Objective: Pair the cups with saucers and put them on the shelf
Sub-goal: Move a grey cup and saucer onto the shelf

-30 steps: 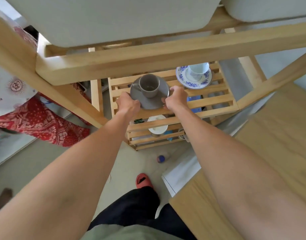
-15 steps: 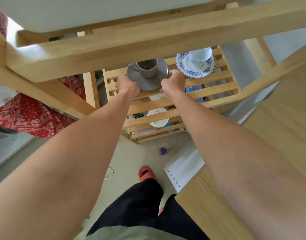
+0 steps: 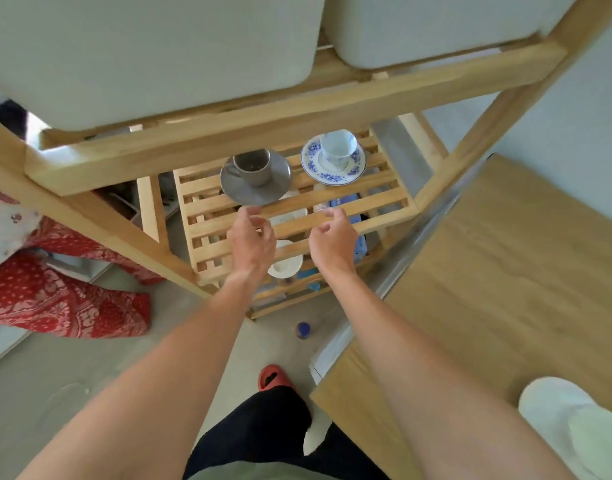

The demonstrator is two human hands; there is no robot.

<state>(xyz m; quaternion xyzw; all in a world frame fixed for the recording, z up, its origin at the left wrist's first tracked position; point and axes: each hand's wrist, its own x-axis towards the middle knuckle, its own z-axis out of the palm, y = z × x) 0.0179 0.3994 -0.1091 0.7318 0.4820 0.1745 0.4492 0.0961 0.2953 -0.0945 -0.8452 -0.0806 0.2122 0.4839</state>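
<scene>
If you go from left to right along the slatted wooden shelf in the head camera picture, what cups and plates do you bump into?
Grey cup sitting on the grey saucer → white cup sitting on the blue-flowered saucer. Both hands, left hand and right hand, are empty in front of the shelf.

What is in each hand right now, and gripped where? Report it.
Nothing is held. The left hand and right hand are both empty, fingers loose, apart from the grey saucer on the shelf.

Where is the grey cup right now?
The grey cup sits on its grey saucer on the slatted wooden shelf, left of the blue-flowered cup and saucer, just beyond both empty hands.
</scene>
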